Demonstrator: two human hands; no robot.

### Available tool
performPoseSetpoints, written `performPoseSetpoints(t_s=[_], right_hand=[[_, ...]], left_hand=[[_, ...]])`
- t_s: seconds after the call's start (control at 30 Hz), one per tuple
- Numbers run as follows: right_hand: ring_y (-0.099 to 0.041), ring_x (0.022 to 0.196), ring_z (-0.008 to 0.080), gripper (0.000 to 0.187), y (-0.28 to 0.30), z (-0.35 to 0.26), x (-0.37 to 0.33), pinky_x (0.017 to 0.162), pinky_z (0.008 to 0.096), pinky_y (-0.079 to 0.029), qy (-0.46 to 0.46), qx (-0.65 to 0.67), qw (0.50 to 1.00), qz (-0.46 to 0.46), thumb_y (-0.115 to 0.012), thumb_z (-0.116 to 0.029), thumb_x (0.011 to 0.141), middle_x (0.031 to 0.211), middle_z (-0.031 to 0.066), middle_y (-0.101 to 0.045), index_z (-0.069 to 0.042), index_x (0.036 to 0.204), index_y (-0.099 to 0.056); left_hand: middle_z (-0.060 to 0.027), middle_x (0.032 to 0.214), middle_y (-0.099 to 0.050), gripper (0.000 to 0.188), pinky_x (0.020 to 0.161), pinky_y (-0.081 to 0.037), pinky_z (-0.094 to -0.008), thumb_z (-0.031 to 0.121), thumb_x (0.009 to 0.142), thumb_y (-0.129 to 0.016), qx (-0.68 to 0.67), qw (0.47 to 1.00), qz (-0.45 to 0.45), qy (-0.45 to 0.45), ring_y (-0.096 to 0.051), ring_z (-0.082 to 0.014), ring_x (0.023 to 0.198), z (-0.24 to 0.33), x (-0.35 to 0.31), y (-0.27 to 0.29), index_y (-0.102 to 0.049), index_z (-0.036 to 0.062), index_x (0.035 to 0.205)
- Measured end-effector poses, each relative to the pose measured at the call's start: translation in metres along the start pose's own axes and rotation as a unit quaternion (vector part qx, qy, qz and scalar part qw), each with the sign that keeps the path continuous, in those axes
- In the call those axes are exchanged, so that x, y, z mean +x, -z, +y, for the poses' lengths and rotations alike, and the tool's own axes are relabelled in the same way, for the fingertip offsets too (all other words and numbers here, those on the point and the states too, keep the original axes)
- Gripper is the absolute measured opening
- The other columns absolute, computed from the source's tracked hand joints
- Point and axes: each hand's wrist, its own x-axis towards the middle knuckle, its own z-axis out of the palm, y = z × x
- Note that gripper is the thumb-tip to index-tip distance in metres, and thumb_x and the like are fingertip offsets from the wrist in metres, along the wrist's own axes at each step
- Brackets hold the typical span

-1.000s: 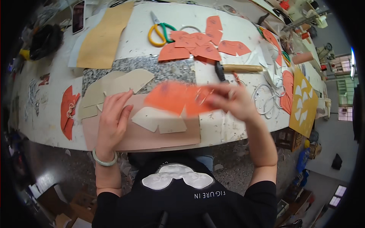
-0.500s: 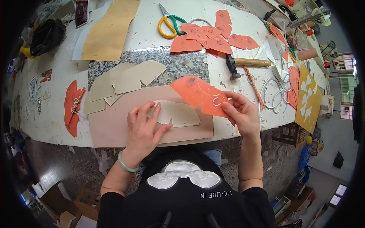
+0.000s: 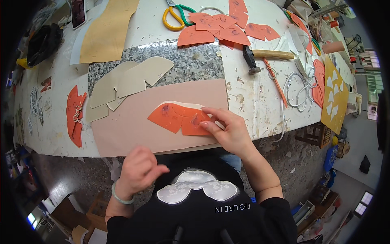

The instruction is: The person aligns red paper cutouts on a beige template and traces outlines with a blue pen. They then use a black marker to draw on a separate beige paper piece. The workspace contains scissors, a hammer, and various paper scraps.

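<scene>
Two bare hands at a white worktable [image 3: 241, 99], seen from above; clock positions are centred on the orange template [image 3: 170, 116], with 12 at the far side. The template, notched on its near edge, lies over a cream piece [image 3: 189, 105], whose margin shows along the 12 o'clock edge; both rest on a pink board [image 3: 122, 140]. The right hand [image 3: 229, 128] is at 4 o'clock, thumb on the template's face, forefinger at its far edge; whether they pinch it or merely press cannot be told. The left hand [image 3: 140, 168], at 7 o'clock before the table edge, has its fingers loosely curled and its thumb apart from them; a pale bangle [image 3: 122, 197] rings the wrist. Surroundings: at 10 o'clock, overlapping cream pieces [image 3: 130, 79]; at 12, a speckled slab [image 3: 191, 59] and, beyond it, scissors [image 3: 174, 28] with yellow and green handles; at 1, a pile of orange templates [image 3: 221, 30]; at 2, a wooden-handled hammer [image 3: 250, 61]; at 9, an orange bundle [image 3: 74, 118] tied with cord.
</scene>
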Motion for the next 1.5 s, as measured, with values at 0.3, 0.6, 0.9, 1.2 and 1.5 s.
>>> performPoseSetpoints(t_s=[0.3, 0.6, 0.9, 1.2, 1.5], right_hand=[[-0.060, 0.064, 0.0210, 0.029, -0.001, -0.004, 0.004, 0.060, 0.0320, -0.050, -0.051, -0.020, 0.998, 0.029, -0.077, -0.010, 0.083, 0.075, 0.0111, -0.060, 0.001, 0.107, -0.065], [-0.060, 0.064, 0.0206, 0.030, -0.011, 0.001, 0.001, 0.058, 0.0296, -0.051, -0.081, -0.005, 0.994, 0.076, -0.079, -0.011, 0.082, 0.078, 0.0097, -0.060, -0.002, 0.103, -0.061], [-0.057, 0.062, 0.0152, 0.038, -0.002, 0.006, -0.024, 0.054, 0.0265, -0.050, 0.121, -0.238, 0.960, 0.081, -0.079, -0.007, 0.072, 0.120, 0.0052, -0.069, -0.006, 0.110, -0.072], [-0.054, 0.061, 0.0163, 0.036, -0.006, 0.016, -0.029, 0.054, 0.0253, -0.048, 0.137, -0.205, 0.964, 0.096, -0.076, -0.001, 0.070, 0.119, 0.0056, -0.071, -0.003, 0.106, -0.074], [-0.053, 0.061, 0.0164, 0.034, -0.006, 0.017, -0.028, 0.055, 0.0251, -0.048, 0.134, -0.177, 0.971, 0.092, -0.075, 0.002, 0.070, 0.119, 0.0084, -0.071, 0.001, 0.104, -0.073]], left_hand=[[-0.0202, 0.142, -0.053, 0.054, 0.113, -0.030, -0.0544, 0.013, 0.075, -0.082, 0.158, 0.981, 0.095, 0.055, -0.039, -0.0400, 0.141, -0.014, 0.048, -0.044, -0.065, -0.0036, 0.123], [-0.0200, 0.140, -0.055, 0.047, 0.111, -0.032, -0.0549, 0.014, 0.076, -0.082, 0.142, 0.983, 0.107, 0.051, -0.043, -0.0402, 0.139, -0.018, 0.046, -0.049, -0.068, -0.0029, 0.118], [-0.0178, 0.140, -0.056, 0.046, 0.112, -0.029, -0.0561, 0.021, 0.079, -0.080, 0.177, 0.979, 0.080, 0.057, -0.043, -0.0411, 0.138, -0.018, 0.048, -0.048, -0.068, -0.0016, 0.118], [-0.0169, 0.136, -0.059, 0.041, 0.115, -0.026, -0.0547, 0.018, 0.082, -0.078, 0.196, 0.978, 0.051, 0.043, -0.045, -0.0394, 0.137, -0.016, 0.048, -0.047, -0.069, -0.0036, 0.116], [-0.0164, 0.127, -0.066, 0.036, 0.108, -0.038, -0.0493, 0.011, 0.079, -0.079, 0.174, 0.984, 0.046, 0.008, -0.057, -0.0355, 0.127, -0.017, 0.050, -0.046, -0.070, -0.0041, 0.112]])
